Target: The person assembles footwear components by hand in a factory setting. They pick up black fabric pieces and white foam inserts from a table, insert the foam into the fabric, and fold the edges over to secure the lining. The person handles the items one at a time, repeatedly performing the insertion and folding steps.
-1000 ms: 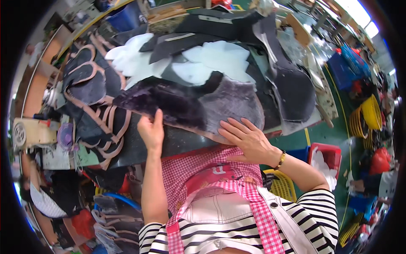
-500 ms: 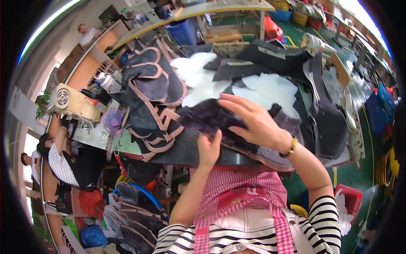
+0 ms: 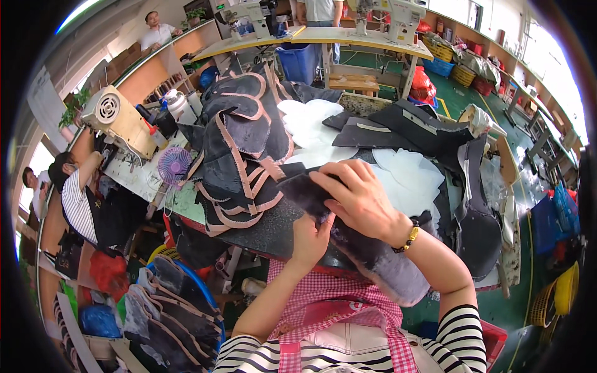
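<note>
A dark grey plush fabric piece (image 3: 392, 267) is gripped between both hands at the near edge of the dark work table (image 3: 261, 233). My left hand (image 3: 310, 241) pinches its edge from below, thumb up. Closed over the top of the same piece, my right hand (image 3: 367, 205) has its fingertips folded near the left end. The plush side shows on the long part hanging past the table edge toward my apron. Black fabric pieces with pink edging (image 3: 249, 143) lie heaped to the left. Beyond my right hand are white cut sheets (image 3: 407, 177).
Black padded pieces (image 3: 423, 127) lie at the table's back right. Left stand a sewing machine (image 3: 118, 121) and a purple fan (image 3: 175, 163); a co-worker in stripes (image 3: 78, 208) sits there. A blue-rimmed basket (image 3: 214, 298) of similar pieces is at lower left.
The plush piece has swung nearer, its right end now hanging off the table edge. My right hand has curled its fingers onto the piece. The whole view has shifted slightly.
</note>
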`<state>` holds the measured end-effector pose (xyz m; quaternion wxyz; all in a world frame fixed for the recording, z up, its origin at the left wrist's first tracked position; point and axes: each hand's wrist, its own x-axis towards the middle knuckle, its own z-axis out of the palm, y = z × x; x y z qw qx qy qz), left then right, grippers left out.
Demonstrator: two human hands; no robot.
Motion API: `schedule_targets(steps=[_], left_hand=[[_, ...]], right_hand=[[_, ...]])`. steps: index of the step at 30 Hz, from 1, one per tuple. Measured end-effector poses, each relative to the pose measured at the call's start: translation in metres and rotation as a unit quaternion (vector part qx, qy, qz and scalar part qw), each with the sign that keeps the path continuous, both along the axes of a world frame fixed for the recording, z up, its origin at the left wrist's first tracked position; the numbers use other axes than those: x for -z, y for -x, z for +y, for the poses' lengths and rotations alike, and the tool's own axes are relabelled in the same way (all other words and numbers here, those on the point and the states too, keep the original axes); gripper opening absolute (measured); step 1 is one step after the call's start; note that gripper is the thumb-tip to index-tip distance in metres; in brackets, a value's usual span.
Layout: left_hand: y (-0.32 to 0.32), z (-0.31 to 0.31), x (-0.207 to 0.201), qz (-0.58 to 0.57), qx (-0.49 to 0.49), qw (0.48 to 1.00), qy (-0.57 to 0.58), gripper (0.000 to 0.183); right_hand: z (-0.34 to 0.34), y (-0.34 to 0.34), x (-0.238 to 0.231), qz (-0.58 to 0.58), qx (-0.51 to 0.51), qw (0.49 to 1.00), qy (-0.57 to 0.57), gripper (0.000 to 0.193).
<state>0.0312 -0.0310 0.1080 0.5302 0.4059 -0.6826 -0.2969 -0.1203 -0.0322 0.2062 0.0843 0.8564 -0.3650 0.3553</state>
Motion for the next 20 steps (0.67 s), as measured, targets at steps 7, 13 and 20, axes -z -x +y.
schedule_targets(steps=[7,13,20], left_hand=[[-0.003,0.009,-0.010,-0.024,0.040,0.999,-0.011,0.014],[-0.010,0.013,-0.004,0.070,0.086,0.994,-0.015,0.017],[-0.005,0.040,-0.006,0.054,0.021,0.998,-0.032,0.021]], right_hand=[[-0.007,0.015,-0.025,0.065,-0.060,0.988,-0.126,0.035],[0.008,0.021,-0.024,0.000,-0.148,0.981,-0.128,0.026],[0.010,0.004,-0.002,-0.246,-0.064,0.941,-0.223,0.024]])
